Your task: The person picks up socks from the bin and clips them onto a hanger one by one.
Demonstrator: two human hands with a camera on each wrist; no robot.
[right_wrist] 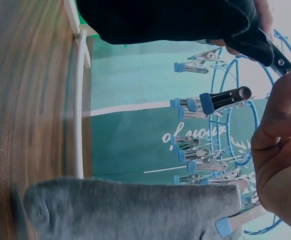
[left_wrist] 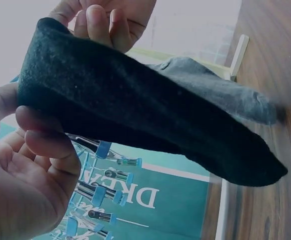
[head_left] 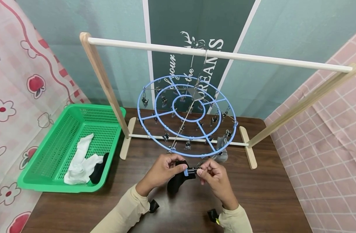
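Note:
A black sock (head_left: 174, 185) hangs by its cuff from my left hand (head_left: 165, 171), whose thumb and fingers pinch the cuff. My right hand (head_left: 216, 177) pinches the handle end of a metal clip (head_left: 193, 170) with a blue tip, which meets the sock's cuff. In the left wrist view the sock (left_wrist: 135, 100) stretches across the frame, toe toward the right. The right wrist view has the clip (right_wrist: 281, 62) at the cuff, partly hidden by my fingers. Above both hands hangs a round blue clip hanger (head_left: 148, 134).
A grey sock (head_left: 222, 153) hangs from the hanger's right front side. The hanger hooks onto a white rod (head_left: 154, 47) of a wooden stand (head_left: 100, 77). At left, a green basket (head_left: 54, 129) holds white socks (head_left: 81, 165) and a black one (head_left: 98, 170).

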